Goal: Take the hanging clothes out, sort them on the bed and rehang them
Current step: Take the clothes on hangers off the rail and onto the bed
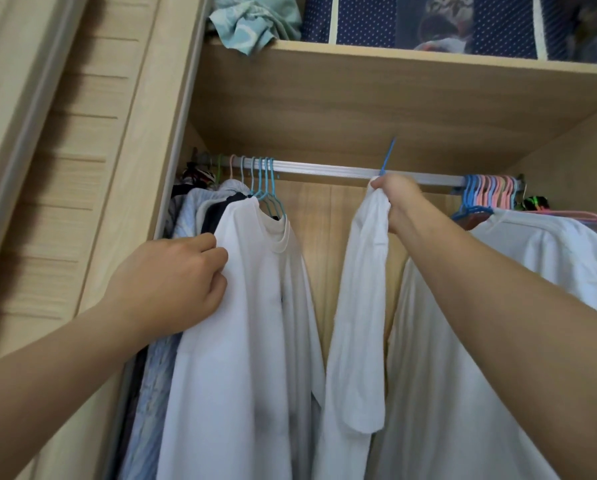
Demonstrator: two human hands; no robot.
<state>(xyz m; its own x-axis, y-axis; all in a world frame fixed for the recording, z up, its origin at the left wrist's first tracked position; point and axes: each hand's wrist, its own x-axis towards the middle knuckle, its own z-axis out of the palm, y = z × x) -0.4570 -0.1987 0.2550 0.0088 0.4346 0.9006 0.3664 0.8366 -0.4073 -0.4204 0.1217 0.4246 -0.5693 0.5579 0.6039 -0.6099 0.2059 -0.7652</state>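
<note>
In the head view no brand, label or writing can be read on any garment or on the storage box.

Your left hand [172, 275] reaches forward from the lower left, its fingers curled and pinching the shoulder edge of the white shirt [241, 323] at the left. This shirt hangs on a blue hanger [271, 199] from the metal rail [324, 168], in front of a striped shirt [189, 209] and a dark garment.

Your right hand [394, 202] is raised up to the rail, fingers closed tight around the top of a second white garment [359, 323] (it hangs long and narrow below the fist). A blue hook [387, 157] stands above this hand, over the rail.

At the right another white shirt [498, 306] hangs under a bunch of blue and pink hangers [491, 192]. On the shelf [394, 53] above lie a crumpled pale green cloth [255, 19] and a navy dotted storage box [366, 19].
</note>
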